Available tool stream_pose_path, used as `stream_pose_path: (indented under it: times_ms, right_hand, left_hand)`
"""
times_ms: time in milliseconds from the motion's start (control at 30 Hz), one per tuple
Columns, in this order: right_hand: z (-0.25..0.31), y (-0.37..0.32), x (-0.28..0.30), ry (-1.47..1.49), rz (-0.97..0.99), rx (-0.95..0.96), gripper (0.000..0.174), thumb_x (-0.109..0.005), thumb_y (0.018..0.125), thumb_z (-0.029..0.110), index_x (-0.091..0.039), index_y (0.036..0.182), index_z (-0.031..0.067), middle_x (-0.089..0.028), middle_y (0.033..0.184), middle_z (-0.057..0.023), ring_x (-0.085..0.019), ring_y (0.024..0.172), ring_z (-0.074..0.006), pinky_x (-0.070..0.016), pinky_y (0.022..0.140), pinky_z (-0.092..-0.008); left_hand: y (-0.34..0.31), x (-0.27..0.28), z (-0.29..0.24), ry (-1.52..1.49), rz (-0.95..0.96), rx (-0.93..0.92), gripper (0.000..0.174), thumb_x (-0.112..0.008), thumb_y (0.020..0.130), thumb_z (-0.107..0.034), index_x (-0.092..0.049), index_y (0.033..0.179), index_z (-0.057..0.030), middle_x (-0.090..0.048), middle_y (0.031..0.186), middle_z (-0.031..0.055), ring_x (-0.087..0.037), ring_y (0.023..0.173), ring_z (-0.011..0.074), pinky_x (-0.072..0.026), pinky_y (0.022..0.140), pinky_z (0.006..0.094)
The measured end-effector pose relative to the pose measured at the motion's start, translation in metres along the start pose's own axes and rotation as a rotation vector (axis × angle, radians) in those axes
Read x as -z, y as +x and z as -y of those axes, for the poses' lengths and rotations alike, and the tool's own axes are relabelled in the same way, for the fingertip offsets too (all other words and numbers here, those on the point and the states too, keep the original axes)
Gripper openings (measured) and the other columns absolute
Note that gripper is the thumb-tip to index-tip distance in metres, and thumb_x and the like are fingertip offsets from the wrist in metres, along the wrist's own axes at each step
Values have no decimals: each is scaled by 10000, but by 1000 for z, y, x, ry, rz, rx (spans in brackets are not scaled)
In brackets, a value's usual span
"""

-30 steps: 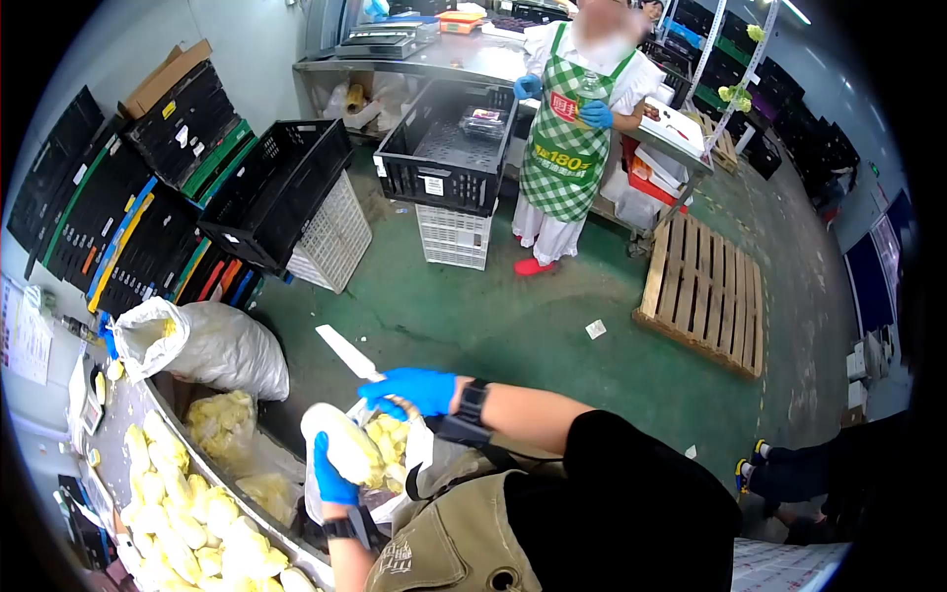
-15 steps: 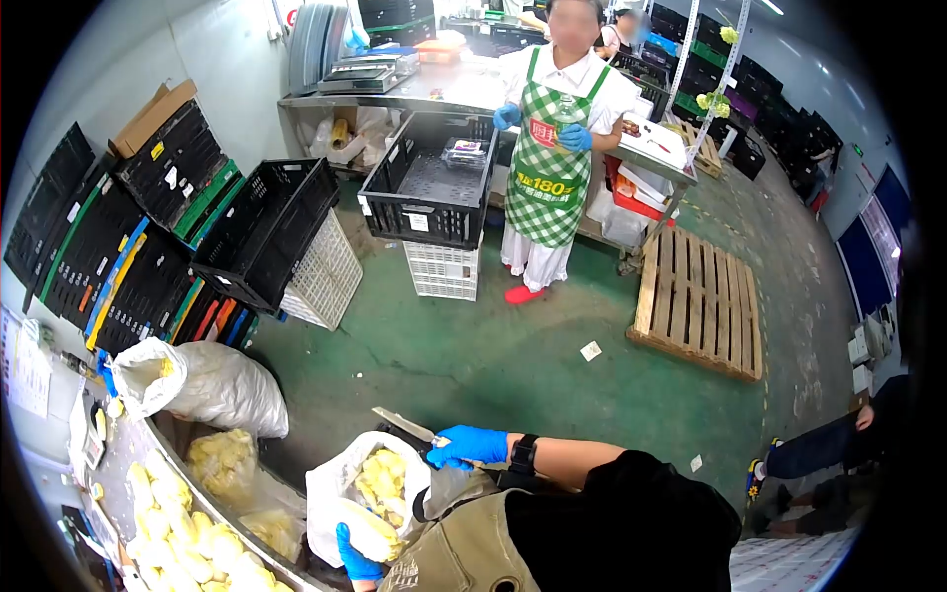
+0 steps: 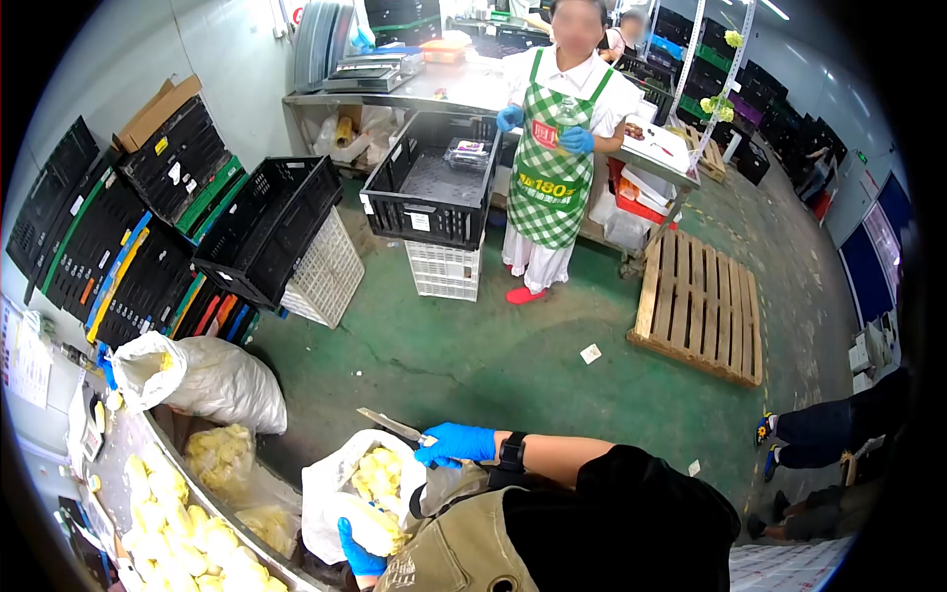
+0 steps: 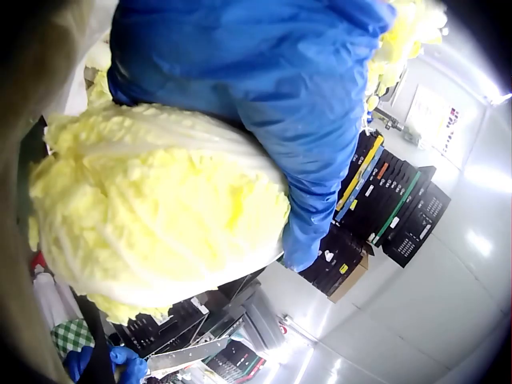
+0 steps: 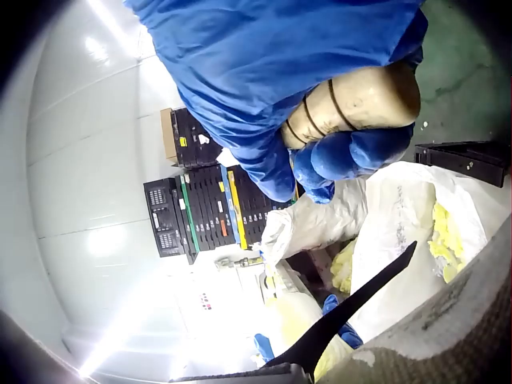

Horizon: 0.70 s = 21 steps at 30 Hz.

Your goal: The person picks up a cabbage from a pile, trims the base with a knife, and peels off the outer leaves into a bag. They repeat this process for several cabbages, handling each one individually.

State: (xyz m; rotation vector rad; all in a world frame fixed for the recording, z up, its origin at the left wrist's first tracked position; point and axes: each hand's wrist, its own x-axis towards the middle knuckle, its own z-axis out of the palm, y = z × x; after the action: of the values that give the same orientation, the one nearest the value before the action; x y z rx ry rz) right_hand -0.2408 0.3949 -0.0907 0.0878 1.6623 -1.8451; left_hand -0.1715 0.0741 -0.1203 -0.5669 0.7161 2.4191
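Yellow cabbage (image 3: 366,516), gripped in the left hand (image 3: 358,556), and the knife (image 3: 393,425), clenched in the right hand (image 3: 456,442), have been lowered towards the white bag (image 3: 318,485).

A pale yellow napa cabbage (image 3: 367,515) with crinkled, tightly packed leaves is held from below at the near edge, left of centre, while the knife (image 3: 391,424), tan-handled with a flat steel blade, lies roughly level just beyond it, blade pointing left.

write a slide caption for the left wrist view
Blue-gloved left hand grips a pale yellow cabbage; right hand holds a knife below, black crates behind.
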Motion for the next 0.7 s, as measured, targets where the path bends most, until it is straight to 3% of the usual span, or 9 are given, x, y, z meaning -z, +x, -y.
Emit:
stream_pose_path:
  times_ms: [200,700]
  right_hand:
    - [3,-3,-2,13,2,-13,301,-687,837,391,-610,792,103,-491,570,4,-444,488,-87,-345,443,-262]
    - [3,0,-4,31,33,-30,280,-678,851,348,-607,788,85,-486,568,-4,-439,464,-95,-339,425,-261]
  left_hand:
    - [1,-2,4,12,-77,-50,767,-524,870,-590,-375,1405,-60,-502,1336,145,-507,1191,323,-393,1026,470]
    - [4,-2,1,29,-18,-51,775,-505,872,-607,-354,1422,-83,-463,1377,150,-478,1219,329,-371,1043,478]
